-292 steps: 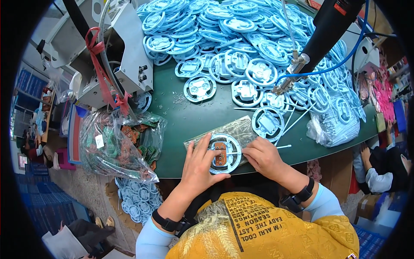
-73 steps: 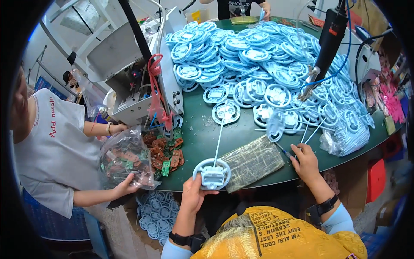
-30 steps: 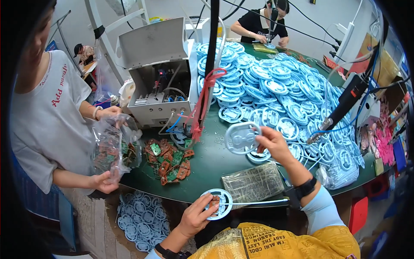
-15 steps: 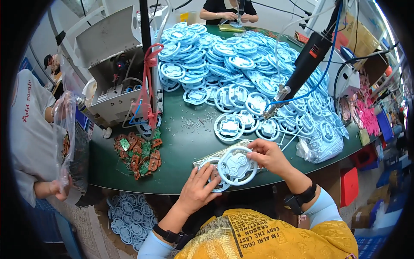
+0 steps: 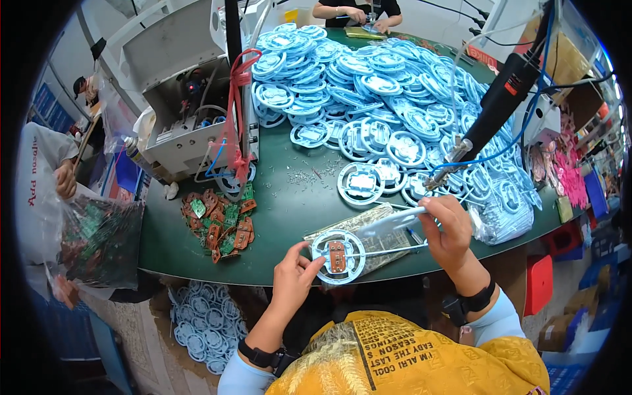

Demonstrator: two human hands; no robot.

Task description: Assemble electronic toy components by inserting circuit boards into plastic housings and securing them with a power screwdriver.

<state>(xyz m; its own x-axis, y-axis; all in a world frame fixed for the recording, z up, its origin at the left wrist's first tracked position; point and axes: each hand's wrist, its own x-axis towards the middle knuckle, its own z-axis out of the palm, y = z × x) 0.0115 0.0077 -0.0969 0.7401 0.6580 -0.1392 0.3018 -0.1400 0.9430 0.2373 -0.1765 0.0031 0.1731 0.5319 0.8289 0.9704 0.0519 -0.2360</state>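
Note:
My left hand (image 5: 293, 275) has its thumb on the left rim of a light blue plastic wheel-shaped piece (image 5: 359, 264), fingers curled at its edge. A brown circuit board (image 5: 336, 257) sits in the middle of that wheel. From it a thin pale stick (image 5: 394, 250) runs right. Between thumb and fingers, my right hand (image 5: 449, 232) pinches a second light blue wheel piece (image 5: 388, 224), tilted nearly edge-on and blurred by motion, above the stick. Beneath lies a flat pad with a shiny wrapping (image 5: 378, 262). A black power screwdriver (image 5: 507, 95) hangs above my right hand.
A large heap of light blue wheel pieces (image 5: 355, 82) covers the far table. Brown and green circuit boards (image 5: 220, 224) lie left, beside an opened metal machine (image 5: 191, 131). Bagged sticks (image 5: 503, 220) lie right. One person (image 5: 46, 191) handles a bag at left; another works opposite.
My right hand has lifted the upper wheel piece off the lower one and moved right and up, tipping it. The circuit board now shows. The person at left has raised a bag of circuit boards.

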